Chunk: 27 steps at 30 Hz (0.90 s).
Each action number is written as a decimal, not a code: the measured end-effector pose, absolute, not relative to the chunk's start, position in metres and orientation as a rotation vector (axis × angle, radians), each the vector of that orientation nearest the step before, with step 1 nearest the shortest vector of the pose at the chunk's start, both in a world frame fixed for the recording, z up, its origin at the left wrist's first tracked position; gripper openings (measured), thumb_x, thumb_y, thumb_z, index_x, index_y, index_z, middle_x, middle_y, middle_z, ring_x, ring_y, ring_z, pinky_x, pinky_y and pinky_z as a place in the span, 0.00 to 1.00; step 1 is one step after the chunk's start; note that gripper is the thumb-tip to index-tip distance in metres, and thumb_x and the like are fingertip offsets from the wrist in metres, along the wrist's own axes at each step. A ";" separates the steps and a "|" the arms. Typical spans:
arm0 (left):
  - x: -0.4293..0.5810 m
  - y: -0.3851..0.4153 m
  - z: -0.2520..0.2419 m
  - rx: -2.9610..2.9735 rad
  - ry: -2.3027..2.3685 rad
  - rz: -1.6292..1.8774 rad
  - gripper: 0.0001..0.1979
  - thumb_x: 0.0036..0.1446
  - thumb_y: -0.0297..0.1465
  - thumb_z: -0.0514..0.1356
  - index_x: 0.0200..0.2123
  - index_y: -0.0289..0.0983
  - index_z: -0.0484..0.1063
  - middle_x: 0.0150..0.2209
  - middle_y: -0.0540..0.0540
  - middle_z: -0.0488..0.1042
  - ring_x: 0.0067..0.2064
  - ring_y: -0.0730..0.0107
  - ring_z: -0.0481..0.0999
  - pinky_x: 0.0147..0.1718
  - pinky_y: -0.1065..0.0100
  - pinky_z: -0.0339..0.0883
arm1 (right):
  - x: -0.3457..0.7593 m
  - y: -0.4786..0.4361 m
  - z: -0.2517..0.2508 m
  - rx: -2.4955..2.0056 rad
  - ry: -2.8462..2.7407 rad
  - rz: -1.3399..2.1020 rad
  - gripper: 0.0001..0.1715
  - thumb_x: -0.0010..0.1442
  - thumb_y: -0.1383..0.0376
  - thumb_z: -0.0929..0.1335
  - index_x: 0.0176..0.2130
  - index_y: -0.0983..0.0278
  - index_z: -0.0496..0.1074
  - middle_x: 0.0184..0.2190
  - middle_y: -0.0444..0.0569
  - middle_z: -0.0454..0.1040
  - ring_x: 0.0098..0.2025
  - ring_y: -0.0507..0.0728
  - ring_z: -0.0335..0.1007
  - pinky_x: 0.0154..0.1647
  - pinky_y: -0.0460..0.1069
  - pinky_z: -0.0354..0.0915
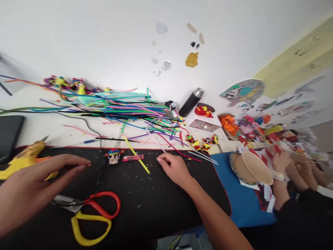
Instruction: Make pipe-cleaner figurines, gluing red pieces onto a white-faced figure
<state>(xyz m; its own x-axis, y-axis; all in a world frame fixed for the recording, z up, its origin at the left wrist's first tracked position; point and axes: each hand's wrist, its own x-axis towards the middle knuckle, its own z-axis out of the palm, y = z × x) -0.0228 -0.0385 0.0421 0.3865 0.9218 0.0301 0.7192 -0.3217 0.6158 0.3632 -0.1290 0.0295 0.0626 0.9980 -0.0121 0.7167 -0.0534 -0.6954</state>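
Note:
My left hand (39, 180) hovers flat over the black mat (145, 205), fingers stretched out and empty, just above the scissors (91, 215) with red and yellow handles. A yellow glue gun (23, 158) lies behind it at the left. My right hand (174, 168) rests on the mat with fingers curled in a pinch near the end of a white pipe cleaner (156, 140); whether it grips anything is unclear. A small figurine (113, 156), a red strip (133, 157) and a yellow pipe cleaner (136, 155) lie between the hands.
A big heap of coloured pipe cleaners (122, 104) covers the white table behind the mat. A black flask (191, 101) lies beyond it. To the right, another person's hands (283, 163) work by a brown paper plate (253, 166) on a blue mat (241, 201).

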 end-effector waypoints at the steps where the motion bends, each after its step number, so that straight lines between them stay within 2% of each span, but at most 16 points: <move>1: -0.023 -0.037 0.047 2.107 1.403 0.545 0.21 0.62 0.55 0.57 0.44 0.50 0.81 0.47 0.53 0.86 0.49 0.55 0.83 0.47 0.65 0.74 | 0.354 -0.125 0.029 -1.795 -1.731 0.709 0.13 0.72 0.57 0.68 0.42 0.58 0.82 0.25 0.43 0.76 0.26 0.56 0.70 0.33 0.50 0.61; 3: -0.017 -0.030 0.058 2.078 1.428 0.576 0.22 0.61 0.56 0.57 0.43 0.48 0.81 0.47 0.51 0.85 0.49 0.55 0.83 0.47 0.64 0.73 | 0.336 -0.116 0.028 -1.749 -1.723 0.718 0.13 0.72 0.57 0.68 0.42 0.57 0.83 0.25 0.43 0.76 0.26 0.56 0.70 0.33 0.50 0.61; 7: 0.002 -0.007 0.074 2.075 1.452 0.577 0.23 0.59 0.54 0.57 0.42 0.45 0.81 0.42 0.50 0.85 0.41 0.57 0.82 0.43 0.66 0.72 | 0.306 -0.094 0.025 -1.682 -1.580 0.704 0.15 0.71 0.55 0.68 0.41 0.58 0.83 0.27 0.44 0.78 0.28 0.56 0.71 0.33 0.49 0.63; 9: 0.010 0.004 0.076 2.071 1.451 0.562 0.24 0.59 0.54 0.56 0.43 0.45 0.81 0.43 0.50 0.85 0.37 0.60 0.81 0.40 0.67 0.72 | 0.295 -0.083 0.027 -1.627 -1.548 0.705 0.15 0.71 0.55 0.68 0.43 0.59 0.83 0.29 0.45 0.79 0.29 0.55 0.72 0.33 0.49 0.63; 12: 0.021 0.020 0.075 2.066 1.456 0.541 0.25 0.59 0.55 0.55 0.45 0.45 0.81 0.45 0.51 0.85 0.33 0.63 0.78 0.40 0.66 0.70 | 0.280 -0.064 0.036 -1.593 -1.575 0.671 0.16 0.71 0.53 0.68 0.45 0.58 0.83 0.27 0.43 0.77 0.27 0.54 0.69 0.32 0.48 0.61; 18: 0.044 0.038 0.075 2.099 1.343 0.591 0.22 0.61 0.54 0.56 0.41 0.42 0.74 0.43 0.48 0.82 0.40 0.62 0.77 0.37 0.70 0.66 | 0.261 -0.038 0.037 -1.486 -1.472 0.607 0.21 0.73 0.49 0.66 0.46 0.59 0.82 0.26 0.43 0.75 0.27 0.53 0.66 0.31 0.48 0.61; 21: 0.053 0.040 0.072 2.121 1.311 0.598 0.21 0.61 0.54 0.56 0.38 0.42 0.71 0.41 0.48 0.81 0.39 0.63 0.76 0.36 0.70 0.64 | 0.260 -0.040 0.022 -1.473 -1.399 0.594 0.23 0.72 0.48 0.65 0.45 0.61 0.82 0.27 0.44 0.74 0.27 0.54 0.67 0.31 0.48 0.61; 24: 0.056 0.040 0.068 2.159 1.238 0.536 0.22 0.61 0.54 0.55 0.37 0.42 0.72 0.38 0.49 0.81 0.37 0.64 0.75 0.37 0.69 0.65 | 0.266 -0.047 0.011 -1.507 -1.348 0.591 0.24 0.71 0.48 0.65 0.44 0.61 0.81 0.25 0.44 0.72 0.27 0.55 0.66 0.32 0.48 0.62; 27: 0.055 0.042 0.067 2.185 1.232 0.500 0.23 0.59 0.55 0.54 0.37 0.42 0.75 0.39 0.49 0.82 0.36 0.64 0.76 0.38 0.68 0.66 | 0.278 -0.049 0.008 -1.519 -1.283 0.575 0.23 0.71 0.48 0.66 0.43 0.62 0.81 0.23 0.42 0.69 0.26 0.54 0.63 0.31 0.48 0.62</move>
<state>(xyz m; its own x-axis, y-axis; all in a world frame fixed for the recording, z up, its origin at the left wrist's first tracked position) 0.0549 0.0422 0.0670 0.5043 0.8626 0.0406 0.6470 -0.4086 0.6438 0.2776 -0.0491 0.0084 0.3178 0.9166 0.2426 0.4285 0.0894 -0.8991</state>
